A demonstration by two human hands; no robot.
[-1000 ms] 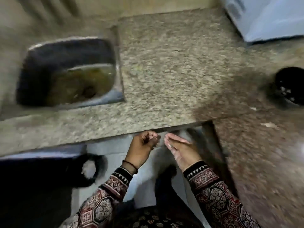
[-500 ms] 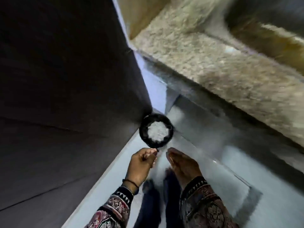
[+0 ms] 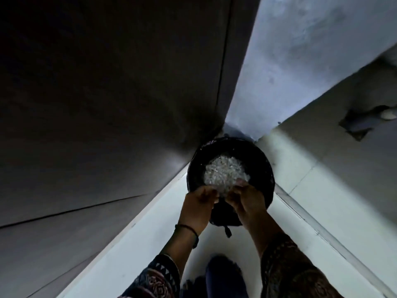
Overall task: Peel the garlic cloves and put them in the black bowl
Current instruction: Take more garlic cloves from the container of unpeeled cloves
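Counts: 2 hands, 2 sleeves, 1 bin, 1 heap of peels, 1 wrist band.

The bin [image 3: 261, 162] is round w/ a glossy black liner crinkled over the rim. It stands on the floor [image 3: 139, 244], tucked into the corner btwn the panel [image 3: 107, 93] and the wall [image 3: 290, 50]. The peels [image 3: 225, 171] are white, papery and flaky, piled in one loose heap at the bin's centre. The floor is pale and smooth, w/ tile joints to the right. The panel is dark, flat and matte w/ thin seams. The wall is blue-grey and mottled.

The L hand [image 3: 197, 205] reaches in from below, back of hand up, fingers curled w/ tips aimed right, over the bin's near rim. The R hand [image 3: 247, 203] mirrors it, fingers curled w/ tips aimed left and up at the heap's near edge. The fingertips of both nearly meet above the peels. Both are motion-blurred, so can't tell if either pinches anything or is just bunched.

The band [image 3: 187, 227] is a thin black cord round the L wrist. The L sleeve [image 3: 156, 278] is patterned cloth w/ a black-and-white triangle cuff. The R sleeve [image 3: 290, 269] is the same print, darker.

Garlic clove: can't tell where it is. If one sits in a hand, the curled fingers and blur hide it.
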